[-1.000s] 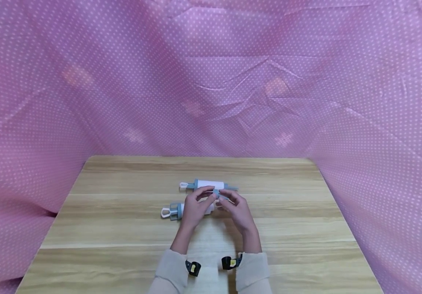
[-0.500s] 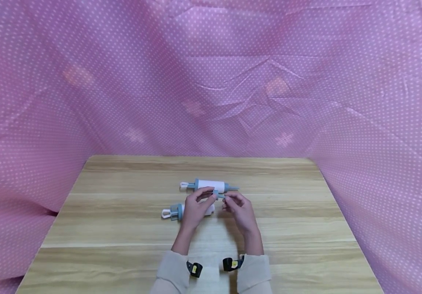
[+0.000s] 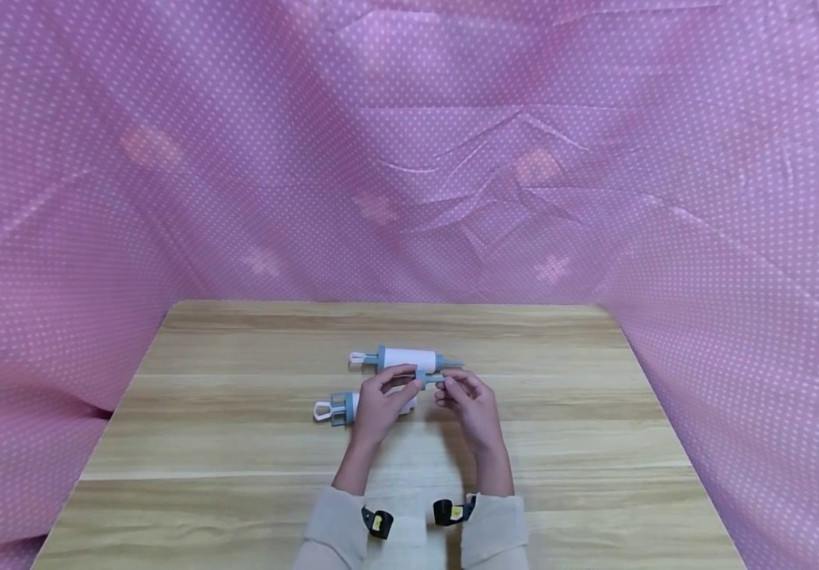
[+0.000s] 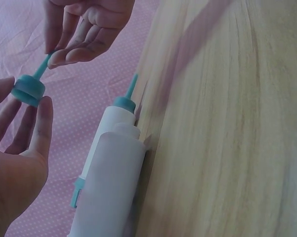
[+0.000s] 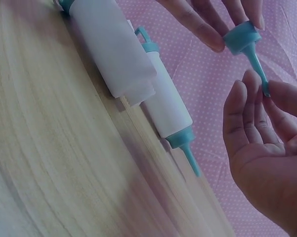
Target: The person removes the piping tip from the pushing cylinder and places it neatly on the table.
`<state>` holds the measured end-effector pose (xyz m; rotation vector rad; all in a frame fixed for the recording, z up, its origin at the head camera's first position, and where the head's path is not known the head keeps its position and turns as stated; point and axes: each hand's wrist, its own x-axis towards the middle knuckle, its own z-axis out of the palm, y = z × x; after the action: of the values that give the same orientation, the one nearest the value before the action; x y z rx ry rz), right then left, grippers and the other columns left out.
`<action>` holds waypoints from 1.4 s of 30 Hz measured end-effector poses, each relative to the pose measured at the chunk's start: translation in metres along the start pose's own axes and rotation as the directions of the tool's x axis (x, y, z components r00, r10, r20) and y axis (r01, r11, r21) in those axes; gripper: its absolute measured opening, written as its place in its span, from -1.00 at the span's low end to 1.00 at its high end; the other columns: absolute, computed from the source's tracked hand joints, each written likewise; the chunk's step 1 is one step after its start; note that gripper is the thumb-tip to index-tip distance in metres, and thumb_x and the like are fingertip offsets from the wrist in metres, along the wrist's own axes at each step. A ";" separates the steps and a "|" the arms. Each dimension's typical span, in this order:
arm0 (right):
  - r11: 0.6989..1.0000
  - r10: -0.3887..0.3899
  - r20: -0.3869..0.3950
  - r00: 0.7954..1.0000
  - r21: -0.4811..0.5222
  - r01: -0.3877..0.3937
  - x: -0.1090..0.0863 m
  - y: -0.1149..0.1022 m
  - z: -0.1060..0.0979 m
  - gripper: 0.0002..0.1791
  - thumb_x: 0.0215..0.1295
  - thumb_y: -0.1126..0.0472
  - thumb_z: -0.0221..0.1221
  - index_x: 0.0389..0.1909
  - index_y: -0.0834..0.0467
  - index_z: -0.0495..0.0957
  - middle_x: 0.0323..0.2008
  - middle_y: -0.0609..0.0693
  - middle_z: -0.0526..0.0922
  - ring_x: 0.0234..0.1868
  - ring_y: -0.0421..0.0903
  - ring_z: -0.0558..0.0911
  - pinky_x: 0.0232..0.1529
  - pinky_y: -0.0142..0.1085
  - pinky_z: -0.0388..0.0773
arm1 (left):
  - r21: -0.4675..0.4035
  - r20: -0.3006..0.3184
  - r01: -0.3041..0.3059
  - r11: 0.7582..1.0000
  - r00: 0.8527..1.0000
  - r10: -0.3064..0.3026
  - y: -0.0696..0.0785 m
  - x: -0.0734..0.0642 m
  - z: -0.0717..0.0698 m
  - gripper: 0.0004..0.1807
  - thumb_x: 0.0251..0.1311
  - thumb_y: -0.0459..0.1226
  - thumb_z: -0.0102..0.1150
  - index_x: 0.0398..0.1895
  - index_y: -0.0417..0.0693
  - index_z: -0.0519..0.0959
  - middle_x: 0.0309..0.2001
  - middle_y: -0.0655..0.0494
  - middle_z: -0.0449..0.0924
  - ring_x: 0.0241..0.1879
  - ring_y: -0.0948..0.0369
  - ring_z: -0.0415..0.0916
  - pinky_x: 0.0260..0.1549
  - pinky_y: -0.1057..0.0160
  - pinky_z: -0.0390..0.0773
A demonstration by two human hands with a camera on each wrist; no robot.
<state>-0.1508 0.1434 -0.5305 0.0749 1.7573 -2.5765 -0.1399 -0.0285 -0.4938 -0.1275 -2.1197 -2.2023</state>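
Observation:
Between both hands is a teal nozzle cap (image 4: 29, 88) with a wide ribbed base and a thin spout. My left hand (image 3: 379, 405) pinches the base by its sides. At the spout's end, the thumb and forefinger of my right hand (image 3: 475, 408) pinch the tip, its other fingers curved beneath. Below the left hand lies a white-barrelled plastic syringe (image 3: 340, 409) with a teal collar and white loop handle; its front end has no nozzle on it. Behind the hands lies a similar syringe (image 3: 409, 361), its teal nozzle (image 5: 190, 155) fitted and facing right.
The wooden table (image 3: 238, 491) carries both syringes near its middle. A pink dotted cloth (image 3: 409, 198) hangs around its back and sides. Each wrist wears a small black camera, such as the left one's camera (image 3: 379, 522).
My right hand has moved slightly right, its fingers passing from close by the cap's base to the spout's tip. The left hand keeps its pinch, and the two syringes lie where they were.

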 end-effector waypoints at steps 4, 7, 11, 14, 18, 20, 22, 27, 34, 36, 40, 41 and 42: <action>1.000 0.009 -0.008 1.000 0.024 -0.009 0.000 -0.001 0.001 -0.64 0.46 0.41 0.13 0.09 0.63 0.37 -0.35 0.08 0.68 -0.39 -0.11 0.68 -0.25 -0.30 0.69 | -0.040 0.003 0.030 0.999 1.000 -0.029 -0.012 0.002 0.001 -0.66 0.23 -0.42 0.36 0.05 -0.41 0.63 -0.01 -0.23 0.67 0.04 -0.14 0.61 -0.15 0.37 0.63; 0.999 0.012 -0.018 1.000 0.031 -0.012 0.000 -0.001 0.002 -0.68 0.46 0.42 0.12 0.07 0.61 0.40 -0.36 0.07 0.68 -0.40 -0.11 0.68 -0.26 -0.30 0.69 | -0.070 0.012 0.024 0.997 1.000 -0.023 -0.012 0.001 0.001 -0.66 0.22 -0.44 0.36 0.04 -0.45 0.62 -0.01 -0.25 0.67 0.04 -0.17 0.60 -0.19 0.39 0.64; 1.000 0.005 -0.015 1.000 0.026 -0.005 -0.001 0.000 0.001 -0.69 0.45 0.41 0.14 0.05 0.58 0.42 -0.36 0.05 0.68 -0.40 -0.12 0.68 -0.25 -0.30 0.69 | -0.082 0.031 0.023 0.996 0.999 -0.020 -0.003 -0.002 0.000 -0.66 0.23 -0.45 0.35 0.04 -0.48 0.61 -0.01 -0.28 0.66 0.06 -0.23 0.58 -0.20 0.39 0.64; 1.000 -0.009 -0.006 1.000 0.014 0.009 -0.001 0.001 0.001 -0.66 0.45 0.39 0.15 0.07 0.60 0.41 -0.36 0.03 0.69 -0.40 -0.13 0.68 -0.24 -0.31 0.69 | -0.074 0.034 0.025 0.997 0.999 -0.023 -0.004 -0.002 0.000 -0.66 0.23 -0.43 0.36 0.04 -0.45 0.62 0.00 -0.29 0.66 0.06 -0.23 0.58 -0.20 0.38 0.64; 1.000 -0.024 0.007 1.000 -0.001 0.024 -0.001 0.001 0.000 -0.64 0.46 0.39 0.14 0.08 0.61 0.39 -0.35 0.02 0.70 -0.39 -0.14 0.69 -0.23 -0.32 0.69 | -0.055 0.020 0.015 0.998 1.000 -0.014 -0.007 -0.003 0.002 -0.66 0.23 -0.42 0.36 0.04 -0.43 0.63 0.00 -0.28 0.66 0.05 -0.20 0.59 -0.20 0.39 0.63; 1.000 -0.021 0.007 1.000 -0.002 0.021 -0.001 0.001 0.001 -0.62 0.46 0.38 0.14 0.10 0.63 0.37 -0.35 0.01 0.71 -0.38 -0.15 0.69 -0.23 -0.32 0.69 | -0.042 0.004 0.008 0.999 1.000 -0.008 -0.008 -0.003 0.003 -0.66 0.23 -0.42 0.36 0.04 -0.43 0.63 -0.01 -0.26 0.67 0.03 -0.17 0.61 -0.21 0.39 0.63; 1.000 -0.014 0.007 1.000 0.000 0.014 -0.001 0.001 0.001 -0.60 0.47 0.39 0.12 0.12 0.65 0.34 -0.35 0.01 0.71 -0.38 -0.15 0.69 -0.23 -0.33 0.69 | -0.030 -0.011 -0.001 1.000 1.000 0.000 -0.010 -0.004 0.005 -0.66 0.24 -0.42 0.36 0.04 -0.44 0.62 -0.02 -0.24 0.67 0.02 -0.13 0.62 -0.20 0.39 0.63; 1.000 -0.002 -0.016 1.000 0.011 0.002 -0.001 0.000 0.003 -0.63 0.46 0.41 0.12 0.10 0.64 0.36 -0.36 0.02 0.68 -0.39 -0.14 0.67 -0.23 -0.32 0.68 | -0.009 -0.022 -0.012 1.000 1.000 0.012 -0.021 0.001 0.005 -0.68 0.23 -0.43 0.37 0.01 -0.45 0.63 -0.05 -0.22 0.69 -0.01 -0.11 0.63 -0.21 0.38 0.64; 1.000 -0.018 -0.002 1.000 0.007 0.018 -0.002 -0.001 0.007 -0.70 0.45 0.43 0.12 0.04 0.60 0.41 -0.37 0.03 0.68 -0.39 -0.11 0.67 -0.22 -0.30 0.69 | -0.021 0.004 -0.020 1.000 1.000 0.020 -0.035 0.007 0.003 -0.66 0.20 -0.42 0.40 0.03 -0.40 0.65 -0.02 -0.18 0.69 0.00 -0.09 0.63 -0.16 0.36 0.63; 1.000 -0.020 0.011 1.000 0.008 0.020 -0.002 -0.001 0.008 -0.70 0.45 0.44 0.12 0.05 0.61 0.40 -0.38 0.03 0.68 -0.39 -0.11 0.67 -0.21 -0.30 0.69 | -0.030 0.014 -0.028 0.999 1.000 0.028 -0.036 0.006 0.003 -0.65 0.20 -0.39 0.42 0.04 -0.37 0.66 -0.01 -0.14 0.70 -0.01 -0.04 0.63 -0.13 0.34 0.63; 1.000 -0.021 0.017 1.000 0.019 0.021 -0.003 -0.002 0.010 -0.67 0.45 0.45 0.11 0.07 0.64 0.37 -0.41 0.02 0.66 -0.39 -0.12 0.66 -0.22 -0.31 0.68 | -0.026 0.022 -0.037 0.999 0.999 0.038 -0.035 0.006 0.002 -0.63 0.20 -0.32 0.44 0.04 -0.33 0.67 -0.02 -0.07 0.71 -0.01 0.02 0.64 -0.08 0.30 0.64; 1.000 -0.020 0.015 1.000 0.022 0.020 -0.003 -0.002 0.010 -0.67 0.45 0.45 0.10 0.07 0.64 0.37 -0.42 0.02 0.66 -0.40 -0.12 0.65 -0.23 -0.31 0.68 | -0.025 0.023 -0.038 0.999 0.999 0.039 -0.035 0.006 0.001 -0.62 0.20 -0.31 0.44 0.04 -0.33 0.67 -0.02 -0.06 0.71 -0.01 0.03 0.64 -0.06 0.29 0.64; 1.000 -0.018 0.012 1.000 0.024 0.018 -0.003 -0.002 0.011 -0.67 0.45 0.45 0.11 0.07 0.64 0.37 -0.42 0.02 0.66 -0.40 -0.12 0.65 -0.23 -0.31 0.68 | -0.021 0.024 -0.038 0.999 0.999 0.038 -0.035 0.006 0.001 -0.62 0.21 -0.30 0.44 0.04 -0.33 0.67 -0.02 -0.06 0.71 -0.01 0.03 0.64 -0.05 0.28 0.64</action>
<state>-0.1484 0.1339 -0.5246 0.0433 1.7318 -2.6047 -0.1498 -0.0259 -0.5273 -0.1959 -2.0899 -2.2128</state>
